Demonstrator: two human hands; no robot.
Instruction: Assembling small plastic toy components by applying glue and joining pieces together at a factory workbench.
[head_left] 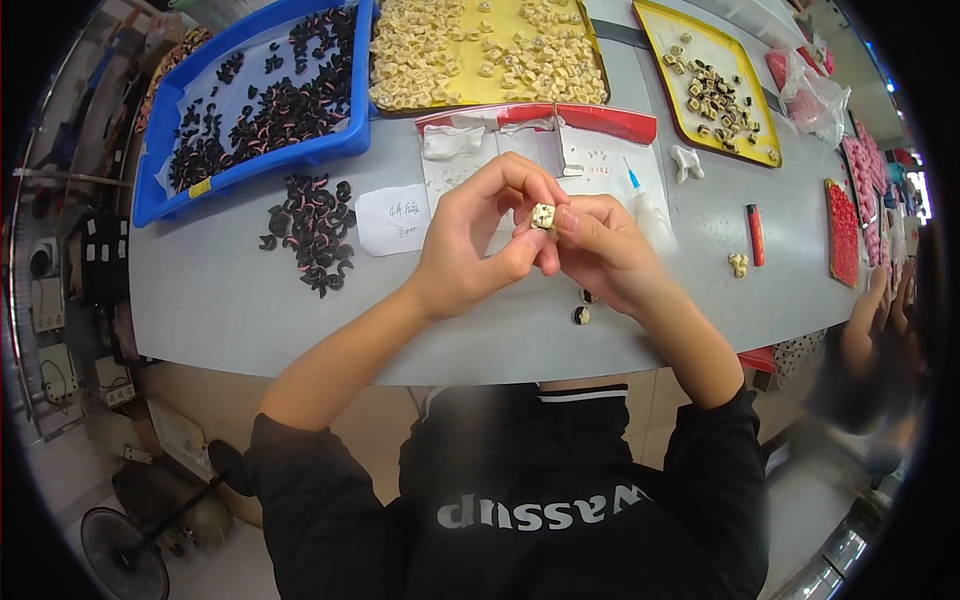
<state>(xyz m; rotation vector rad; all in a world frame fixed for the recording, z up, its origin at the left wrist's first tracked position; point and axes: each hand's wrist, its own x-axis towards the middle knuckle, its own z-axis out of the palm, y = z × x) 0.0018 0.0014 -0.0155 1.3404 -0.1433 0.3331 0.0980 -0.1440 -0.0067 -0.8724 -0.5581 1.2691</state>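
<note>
Both hands meet above the grey table, closed around one small cream cube-shaped piece with dark marks. My left hand grips it from the left with bent fingers and thumb. From the other side, the thumb and fingers of my right hand press on it. Just below the right hand lie two small black-and-cream pieces, one partly hidden by the hand. Behind the hands is an open white packet with a red edge. A squeeze bottle with a blue tip lies beside it.
A blue tray holds black curved pieces, with a pile of them before it. Yellow trays hold small cream pieces. A handwritten paper, a red-and-black stick and a red tray lie around. Another person is at right.
</note>
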